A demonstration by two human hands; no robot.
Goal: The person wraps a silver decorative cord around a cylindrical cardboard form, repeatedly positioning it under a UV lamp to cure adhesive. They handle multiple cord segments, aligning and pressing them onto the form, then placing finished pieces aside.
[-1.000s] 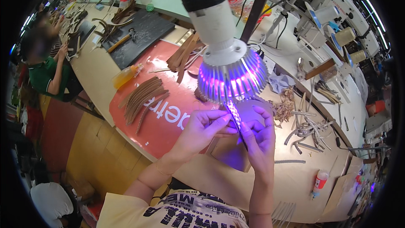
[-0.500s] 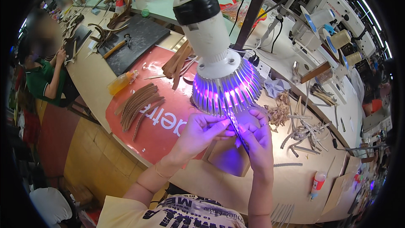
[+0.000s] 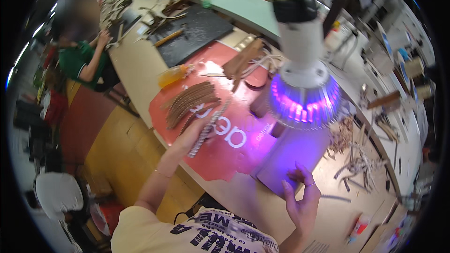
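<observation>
**Braid in L grip, axis approx. parallel to strips; L hand nearer**

Braid (image 3: 206, 129): 1 pc, pale, over near part of red mat (image 3: 225, 161). L hand (image 3: 188, 137) has it; grip looks closed on it, though fingers are part hidden behind braid & blurred, so exact hold n/c.

Key relation: braid's long axis runs diag., near-L end by the wrist, far-R end past the fingers. Strips (image 3: 190, 102) (brown, fanned pile on mat) lie just beyond & to L of the grip, long axes on approx. same diag. Braid sits along pile's R side. Can't tell if braid or fingers touch pile, or hang just above.

R hand (image 3: 302, 201): well apart from braid & strips, to their R. Grip slack, nothing in it, fingers part curled, thumb held off from them. It's over/by near-R part of block (image 3: 300, 157); contact n/c. So of 2 hands, L is clearly nearer to strips.

Also: lamp (image 3: 304, 96), lit violet, above far part of block. Scraps (image 3: 358, 168), tangled, on surface (image 3: 234, 188) R of block. Orange bottle (image 3: 172, 76) lies on its side beyond strips.
</observation>
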